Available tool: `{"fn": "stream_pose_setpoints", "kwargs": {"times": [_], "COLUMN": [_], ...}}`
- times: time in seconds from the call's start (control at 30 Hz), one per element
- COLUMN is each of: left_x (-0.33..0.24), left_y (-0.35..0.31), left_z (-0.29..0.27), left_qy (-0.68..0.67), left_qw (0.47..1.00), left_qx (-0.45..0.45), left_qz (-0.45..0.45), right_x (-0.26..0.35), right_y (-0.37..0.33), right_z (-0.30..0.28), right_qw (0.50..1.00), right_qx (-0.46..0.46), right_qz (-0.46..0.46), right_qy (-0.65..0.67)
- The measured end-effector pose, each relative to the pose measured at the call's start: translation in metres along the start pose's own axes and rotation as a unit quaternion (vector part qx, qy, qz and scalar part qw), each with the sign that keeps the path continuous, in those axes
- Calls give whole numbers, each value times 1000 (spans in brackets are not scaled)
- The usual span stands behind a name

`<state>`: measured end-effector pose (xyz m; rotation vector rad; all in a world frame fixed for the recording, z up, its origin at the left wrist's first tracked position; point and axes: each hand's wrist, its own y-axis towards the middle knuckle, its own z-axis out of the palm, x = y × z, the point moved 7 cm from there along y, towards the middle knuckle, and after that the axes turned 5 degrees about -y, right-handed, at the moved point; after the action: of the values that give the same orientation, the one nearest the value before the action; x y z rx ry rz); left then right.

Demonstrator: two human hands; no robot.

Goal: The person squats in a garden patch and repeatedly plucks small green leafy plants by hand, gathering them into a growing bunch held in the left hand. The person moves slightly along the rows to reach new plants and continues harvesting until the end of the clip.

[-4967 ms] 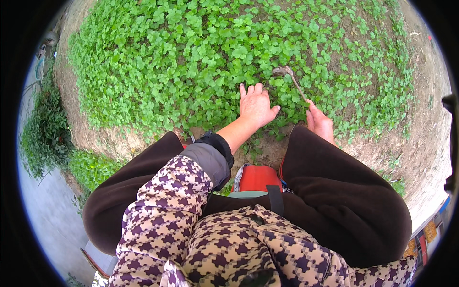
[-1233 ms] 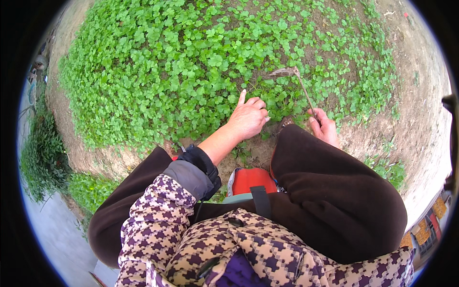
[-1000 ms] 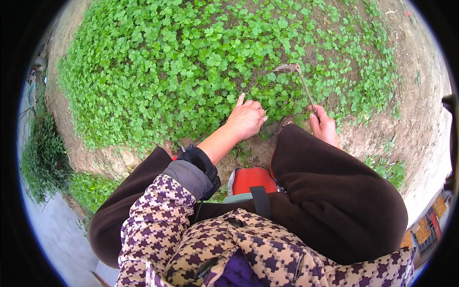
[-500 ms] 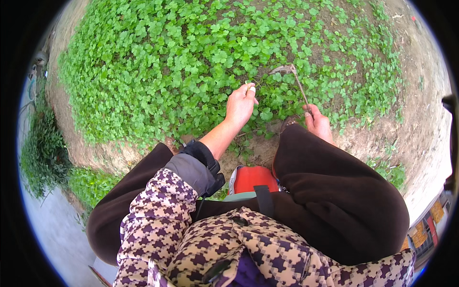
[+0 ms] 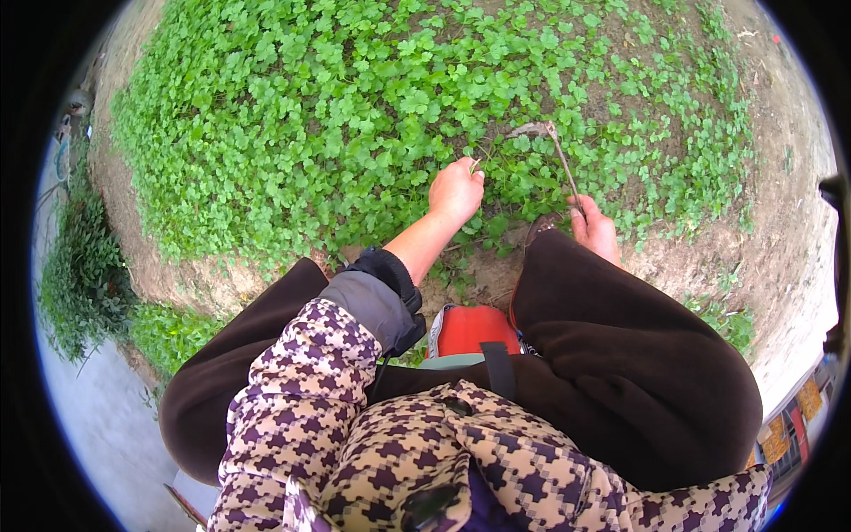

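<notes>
A dense bed of low green leafy plants spreads in front of me. My left hand is closed just above the leaves, pinching a thin pale stem between thumb and fingers. To its right, my right hand grips the thin handle of a small sickle. Its narrow, soil-coloured blade points left, over the plants beyond my left hand. The lower end of the handle is hidden inside my right hand.
My knees are bent wide, with a red container on the ground between them. My shoe stands at the bed's near edge. Bare soil runs along the right; a dark bush and grey paving lie left.
My left hand has shifted slightly right and lower, its wrist turning, with the stem still pinched. Sickle and right hand sit slightly further right in the picture; the whole view has shifted a little too.
</notes>
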<state>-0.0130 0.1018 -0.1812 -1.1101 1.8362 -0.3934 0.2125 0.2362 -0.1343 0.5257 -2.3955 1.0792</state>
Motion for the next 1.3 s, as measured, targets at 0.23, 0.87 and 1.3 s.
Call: {"fn": "stream_pose_setpoints", "kwargs": {"times": [0.23,0.87,1.3], "left_x": [-9,-9,-17], "left_y": [-7,-9,-13], "left_z": [-6,-6,-16], "left_qy": [15,26,8], "left_qw": [999,999,1000], "left_qx": [16,30,-4], "left_qz": [-27,-24,4], "right_x": [-2,2,-8], "right_y": [0,-3,-12], "right_z": [4,7,-14], "right_qw": [1000,1000,997], "right_qx": [-19,-10,-65], "right_qz": [-14,-7,25], "right_qy": [18,8,22]}}
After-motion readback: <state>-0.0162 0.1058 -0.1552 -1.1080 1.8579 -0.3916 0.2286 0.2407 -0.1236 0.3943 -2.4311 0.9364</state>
